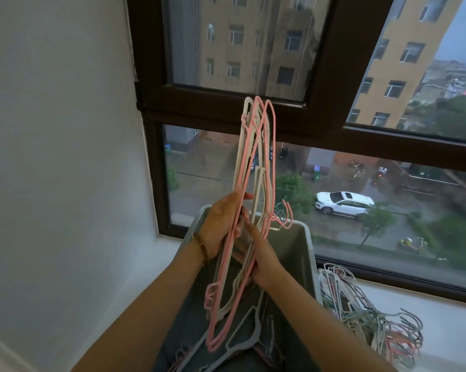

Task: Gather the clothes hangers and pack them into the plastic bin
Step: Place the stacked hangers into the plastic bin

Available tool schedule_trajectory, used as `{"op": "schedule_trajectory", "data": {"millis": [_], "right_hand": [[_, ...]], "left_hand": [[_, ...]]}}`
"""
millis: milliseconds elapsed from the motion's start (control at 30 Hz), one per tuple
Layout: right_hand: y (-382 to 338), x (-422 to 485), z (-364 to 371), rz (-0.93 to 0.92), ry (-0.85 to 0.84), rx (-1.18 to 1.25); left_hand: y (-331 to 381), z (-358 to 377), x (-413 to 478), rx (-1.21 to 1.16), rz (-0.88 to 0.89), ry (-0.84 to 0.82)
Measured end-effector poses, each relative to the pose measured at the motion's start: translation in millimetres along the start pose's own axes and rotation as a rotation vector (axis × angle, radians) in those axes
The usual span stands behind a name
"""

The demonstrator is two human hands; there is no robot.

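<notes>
Pink and cream hangers (pixel 253 183) stand on end over the grey bin (pixel 303 245), squared so they drop in together. Your left hand (pixel 221 226) curls round them from 9 o'clock; your right hand (pixel 262 255) seems to pinch from 3. The spare pile (pixel 360 312) sits at 4.

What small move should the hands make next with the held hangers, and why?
Probably lower and tilt the bundle of hangers into the bin: left hand and right hand grip it nearly upright just above the bin, which has room.
</notes>
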State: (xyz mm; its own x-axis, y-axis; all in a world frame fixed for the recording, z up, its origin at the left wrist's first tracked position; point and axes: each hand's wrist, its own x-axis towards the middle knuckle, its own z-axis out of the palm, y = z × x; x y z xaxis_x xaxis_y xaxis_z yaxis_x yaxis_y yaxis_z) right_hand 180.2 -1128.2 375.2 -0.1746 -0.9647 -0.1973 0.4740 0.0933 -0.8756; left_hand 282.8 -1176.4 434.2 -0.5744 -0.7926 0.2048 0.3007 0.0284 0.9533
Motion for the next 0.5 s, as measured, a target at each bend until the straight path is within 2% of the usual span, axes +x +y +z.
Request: {"op": "schedule_trajectory", "data": {"millis": [233, 433, 500], "right_hand": [[-7.2, 9.5, -11.5, -0.007, 0.152, -0.008], [20.5, 1.7, -34.6, 0.073, 0.189, 0.101], [38.6, -1.6, -46.2, 0.132, 0.229, 0.103]], "left_hand": [[-9.8, -20.5, 2.1, 0.062, -0.111, 0.045], [-68.5, -48.9, -3.1, 0.447, -0.261, 0.127], [-96.0, -54.9, -6.8, 0.498, -0.346, 0.127]]}}
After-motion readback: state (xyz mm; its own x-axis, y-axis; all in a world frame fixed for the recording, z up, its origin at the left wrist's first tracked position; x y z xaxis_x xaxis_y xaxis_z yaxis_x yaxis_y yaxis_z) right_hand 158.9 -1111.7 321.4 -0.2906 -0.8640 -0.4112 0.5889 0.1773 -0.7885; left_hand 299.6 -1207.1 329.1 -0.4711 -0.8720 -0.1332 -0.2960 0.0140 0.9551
